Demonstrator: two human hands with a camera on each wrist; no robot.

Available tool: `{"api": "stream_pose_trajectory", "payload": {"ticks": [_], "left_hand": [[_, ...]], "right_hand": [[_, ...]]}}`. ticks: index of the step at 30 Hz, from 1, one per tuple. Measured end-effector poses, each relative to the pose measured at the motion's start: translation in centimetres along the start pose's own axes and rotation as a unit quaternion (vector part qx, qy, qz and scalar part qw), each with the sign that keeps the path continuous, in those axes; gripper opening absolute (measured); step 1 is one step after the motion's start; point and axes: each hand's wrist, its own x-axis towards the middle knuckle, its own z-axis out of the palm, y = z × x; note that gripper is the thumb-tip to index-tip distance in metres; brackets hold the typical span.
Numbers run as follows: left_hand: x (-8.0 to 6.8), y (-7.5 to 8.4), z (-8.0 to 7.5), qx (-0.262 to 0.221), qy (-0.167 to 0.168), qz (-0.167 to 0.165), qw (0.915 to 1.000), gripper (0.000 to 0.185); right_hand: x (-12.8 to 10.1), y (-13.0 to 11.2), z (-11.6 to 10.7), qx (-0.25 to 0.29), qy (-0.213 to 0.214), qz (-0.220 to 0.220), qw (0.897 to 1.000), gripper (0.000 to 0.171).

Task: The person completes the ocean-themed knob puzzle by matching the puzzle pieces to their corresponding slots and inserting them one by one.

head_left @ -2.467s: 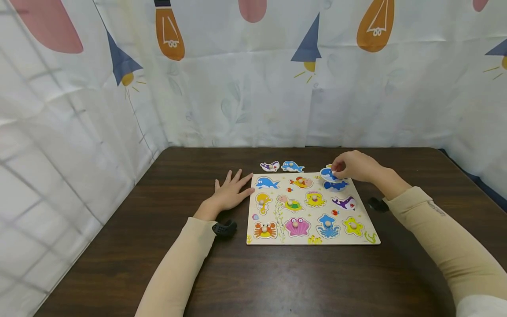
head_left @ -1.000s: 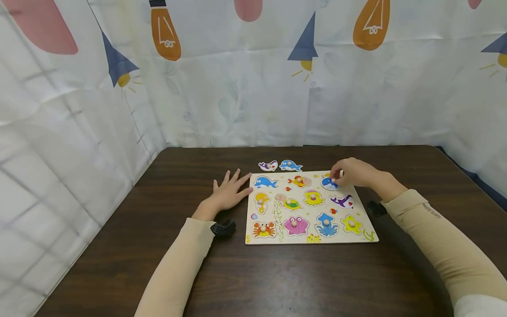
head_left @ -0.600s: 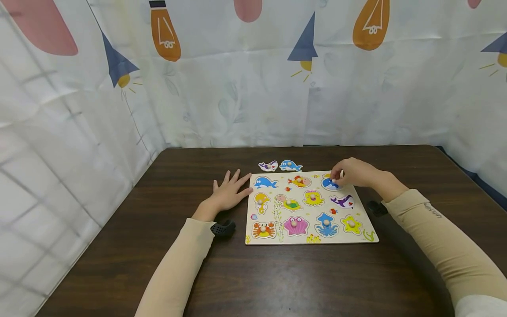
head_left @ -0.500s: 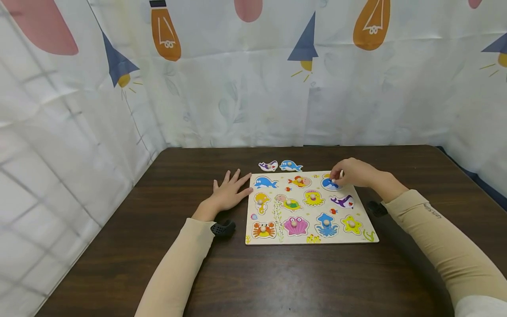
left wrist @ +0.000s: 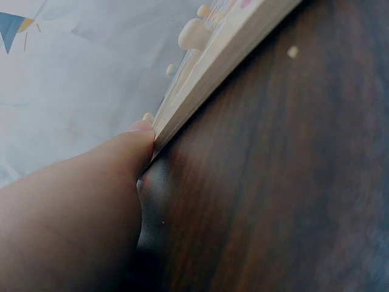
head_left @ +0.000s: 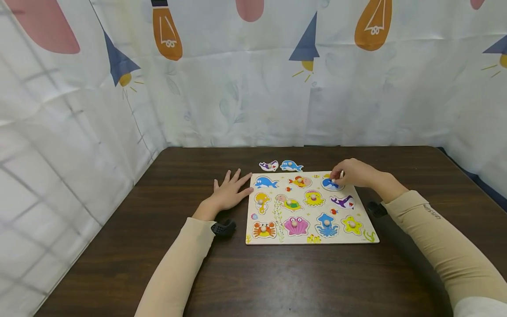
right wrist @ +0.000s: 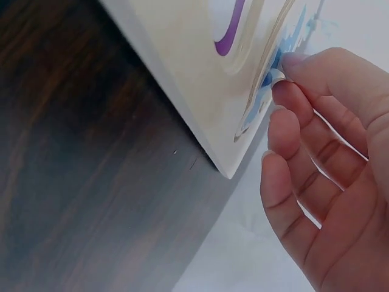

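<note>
The blue fish piece sits in its slot at the far right corner of the puzzle board, and your right hand is right on top of it, thumb and fingertips pinching its little knob. Your left hand lies flat on the desk with fingers spread, the thumb pressed against the board's left edge, holding nothing.

Count-wise: one board, with eleven animal shapes showing on it in three rows. That's the blue whale, orange fish, seahorse, turtle, yellow octopus, purple whale, crab, pink shell, blue squid, yellow starfish, plus the one you're holding. Two loose pieces lie on the desk just past the board's far edge: a purple fish and a blue whale piece, side by side.
</note>
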Motion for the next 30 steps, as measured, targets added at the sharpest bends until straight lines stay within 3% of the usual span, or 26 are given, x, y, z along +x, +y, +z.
{"api": "stream_pose_trajectory", "payload": {"ticks": [19, 30], "left_hand": [[0.0, 0.1, 0.0, -0.001, -0.001, 0.000, 1.0000, 0.068], [-0.1, 0.1, 0.0, -0.001, -0.002, -0.005, 1.0000, 0.068]], "right_hand": [[-0.2, 0.1, -0.2, 0.009, 0.000, -0.011, 1.000, 0.017], [0.1, 0.3, -1.6, 0.085, 0.041, -0.025, 0.995, 0.026]]}}
